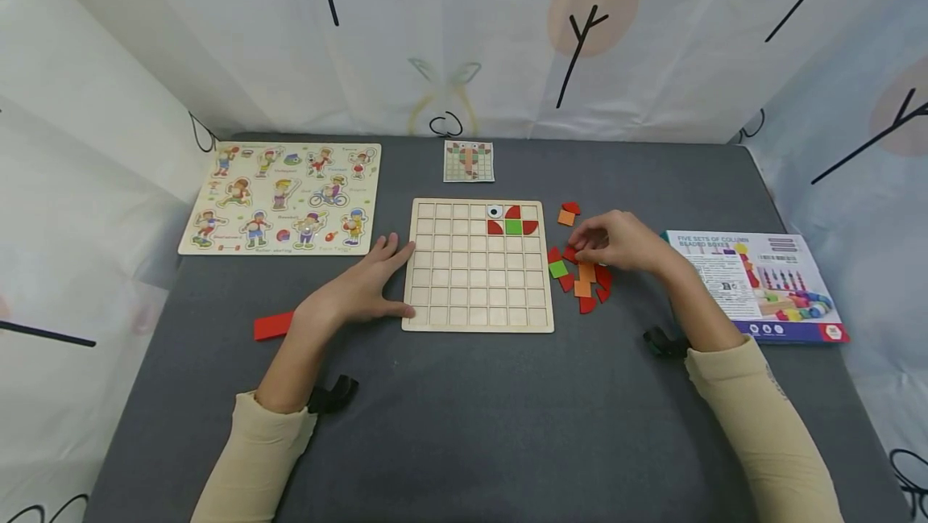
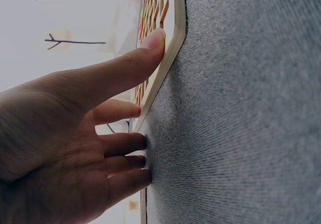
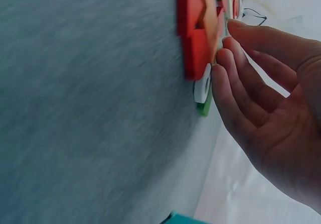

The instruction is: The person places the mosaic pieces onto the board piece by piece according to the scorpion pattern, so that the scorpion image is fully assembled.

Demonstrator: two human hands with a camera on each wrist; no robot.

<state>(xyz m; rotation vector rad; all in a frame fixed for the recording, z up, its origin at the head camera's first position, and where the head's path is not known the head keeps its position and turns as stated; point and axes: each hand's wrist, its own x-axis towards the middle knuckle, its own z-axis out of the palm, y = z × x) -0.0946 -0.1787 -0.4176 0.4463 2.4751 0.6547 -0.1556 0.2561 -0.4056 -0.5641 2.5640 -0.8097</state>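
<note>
A pale wooden grid board lies flat in the middle of the table. Several pieces fill squares at its upper right: red quarter-rounds, a green square and an eye tile. My left hand rests at the board's left edge, fingers spread; in the left wrist view its thumb presses the rim. Right of the board, my right hand reaches into a pile of loose red, orange and green pieces. Its fingertips are at a red piece; whether they pinch it is unclear.
A small pattern card lies behind the board. At the back left is a picture board of children. A printed box lies beyond my right wrist. Part of a flat red piece shows beside my left forearm.
</note>
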